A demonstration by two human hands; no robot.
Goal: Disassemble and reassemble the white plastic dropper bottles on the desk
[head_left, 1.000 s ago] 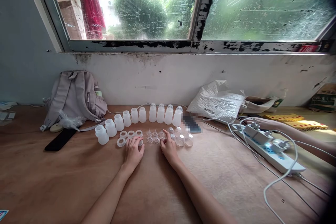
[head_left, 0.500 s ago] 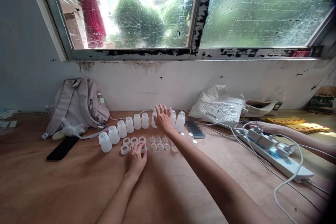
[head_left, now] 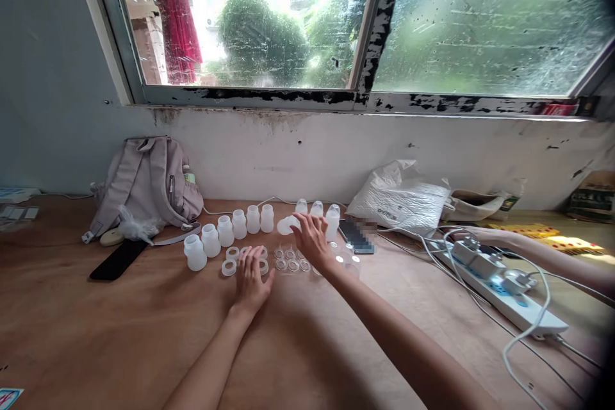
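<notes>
Right hand (head_left: pixel 312 242) had a white bottle (head_left: pixel 285 225) in a narrow finger grip, fingers over its right end. Bottle was tipped well over, not upright; long axis ran roughly sideways, rounded white end to the left, other end toward the fingers and mostly hidden. Location: in front of three upright capped bottles (head_left: pixel 332 224), behind clear ring-shaped pieces (head_left: pixel 293 266). Couldn't tell if it touched the table (head_left: pixel 144 333).

Left hand (head_left: pixel 252 278) was palm down, fingers moderately spread over white rings (head_left: pixel 229 267), no grip seen; some rings partly covered. Six open-necked bottles (head_left: pixel 210 241) stood upright in a curved row, left of the tipped one. Clear caps (head_left: pixel 354 266) sat right of the clear pieces, partly behind the right hand and forearm. Another person's arm (head_left: pixel 552 253) reached in at right, behind the power strip (head_left: pixel 514 301).
</notes>
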